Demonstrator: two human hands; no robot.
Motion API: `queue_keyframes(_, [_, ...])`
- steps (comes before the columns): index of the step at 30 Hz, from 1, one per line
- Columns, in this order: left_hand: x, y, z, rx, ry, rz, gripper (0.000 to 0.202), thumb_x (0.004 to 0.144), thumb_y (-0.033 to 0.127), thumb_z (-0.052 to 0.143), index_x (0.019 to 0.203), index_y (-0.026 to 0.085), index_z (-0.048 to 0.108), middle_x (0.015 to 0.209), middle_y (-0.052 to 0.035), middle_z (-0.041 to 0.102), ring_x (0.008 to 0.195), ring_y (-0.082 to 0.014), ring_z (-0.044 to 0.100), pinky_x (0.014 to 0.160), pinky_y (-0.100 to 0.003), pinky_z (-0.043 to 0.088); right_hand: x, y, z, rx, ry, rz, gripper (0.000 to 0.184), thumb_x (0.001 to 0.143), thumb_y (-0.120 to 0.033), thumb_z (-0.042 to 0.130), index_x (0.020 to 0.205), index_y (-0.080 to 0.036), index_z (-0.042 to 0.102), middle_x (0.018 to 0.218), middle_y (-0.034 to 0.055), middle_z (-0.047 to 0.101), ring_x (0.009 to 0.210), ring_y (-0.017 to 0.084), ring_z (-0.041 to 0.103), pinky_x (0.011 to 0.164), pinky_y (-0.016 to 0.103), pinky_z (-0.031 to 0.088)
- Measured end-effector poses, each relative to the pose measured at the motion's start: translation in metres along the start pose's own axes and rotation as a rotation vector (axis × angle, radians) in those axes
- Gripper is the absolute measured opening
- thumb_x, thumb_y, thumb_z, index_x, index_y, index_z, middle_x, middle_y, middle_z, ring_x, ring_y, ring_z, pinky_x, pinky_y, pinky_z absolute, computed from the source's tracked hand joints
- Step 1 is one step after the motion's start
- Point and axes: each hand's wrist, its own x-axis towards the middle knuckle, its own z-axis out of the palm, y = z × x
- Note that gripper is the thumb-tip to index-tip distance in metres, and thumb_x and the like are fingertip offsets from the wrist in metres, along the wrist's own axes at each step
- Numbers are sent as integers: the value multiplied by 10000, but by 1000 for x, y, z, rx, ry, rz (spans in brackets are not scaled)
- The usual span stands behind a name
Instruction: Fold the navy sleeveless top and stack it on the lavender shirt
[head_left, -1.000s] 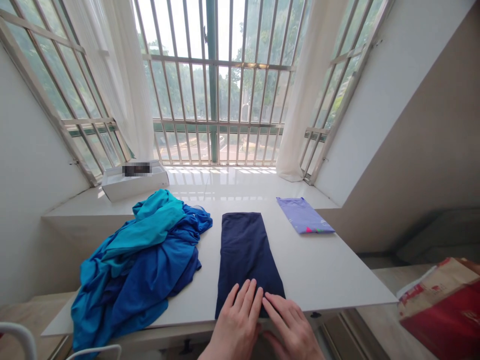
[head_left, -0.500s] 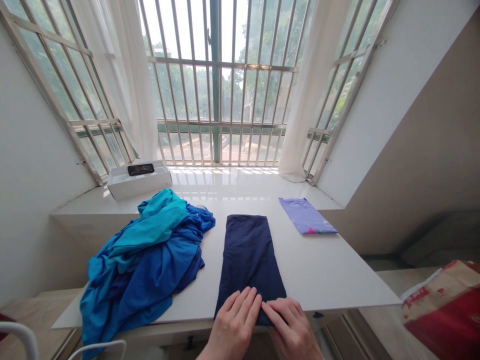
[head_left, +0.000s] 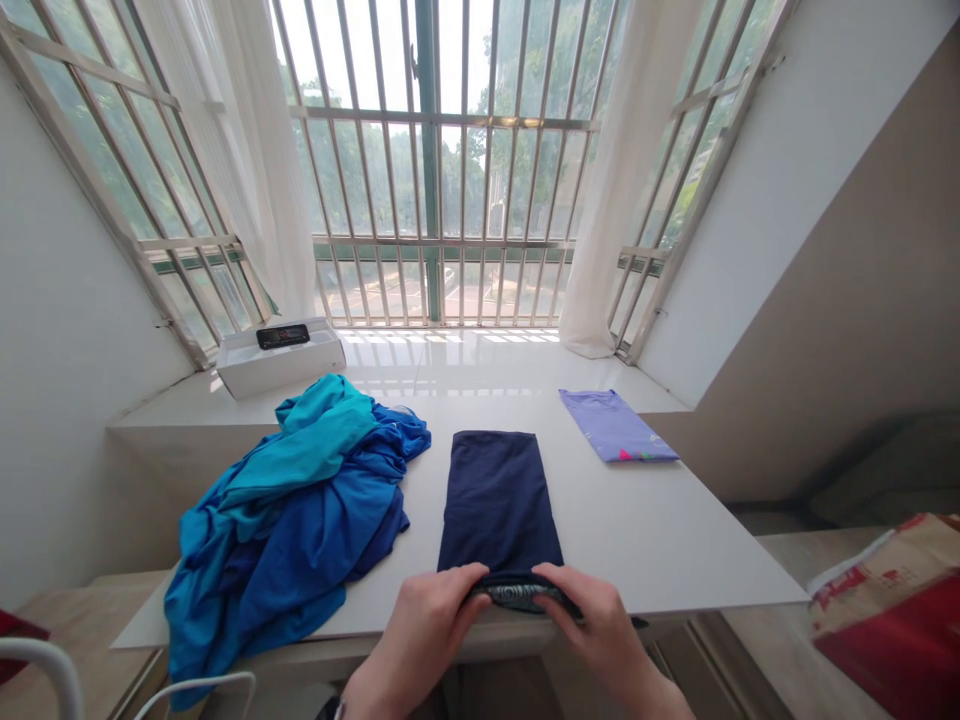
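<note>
A navy garment (head_left: pixel 499 495), folded into a long strip, lies on the white table (head_left: pixel 637 555) in front of me. Its near end is pinched between the thumb and fingers of my left hand (head_left: pixel 431 625) and my right hand (head_left: pixel 600 620). Both hands lift that end at the table's front edge. A grey patterned inner side shows between them. To the left a crumpled heap of blue and teal cloth (head_left: pixel 300 510) hangs partly over the front edge. A flat folded purple garment (head_left: pixel 619 427) rests at the back right.
On the window sill at the back left stands a white box (head_left: pixel 281 368) with a black phone-like device (head_left: pixel 283 337) on it. A red and tan bag (head_left: pixel 892 600) is at the lower right. A white curved tube (head_left: pixel 56 670) stands at the lower left.
My hands lay flat on the near end of the navy garment; now they grip its edge from both sides. That end is raised, and its patterned inside has come into view.
</note>
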Motion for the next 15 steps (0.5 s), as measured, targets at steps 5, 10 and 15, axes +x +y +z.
queue_keyframes(5, [24, -12, -18, -254, -25, -244, 200, 894, 335, 629, 1053, 243, 708, 998, -15, 757, 894, -194, 697, 783, -254, 516, 28, 9, -2, 205, -48, 375, 328, 887, -487, 600, 997, -202, 720, 897, 47, 763, 822, 214, 709, 740, 294, 565])
queue_keyframes(10, [30, -19, -25, -363, -92, -361, 322, 813, 351, 679, 1100, 207, 701, 955, -32, 741, 831, -197, 661, 692, -251, 492, 36, 15, 0, 286, -72, 485, 401, 856, -557, 602, 968, -189, 715, 893, 46, 746, 845, 224, 672, 754, 296, 528])
queue_keyframes(15, [27, -18, -21, -474, -147, -441, 319, 791, 352, 660, 1045, 160, 671, 862, -32, 707, 759, -184, 632, 611, -231, 467, 32, 17, -1, 331, -90, 515, 407, 835, -558, 625, 972, -183, 699, 871, 45, 726, 827, 223, 653, 746, 302, 517])
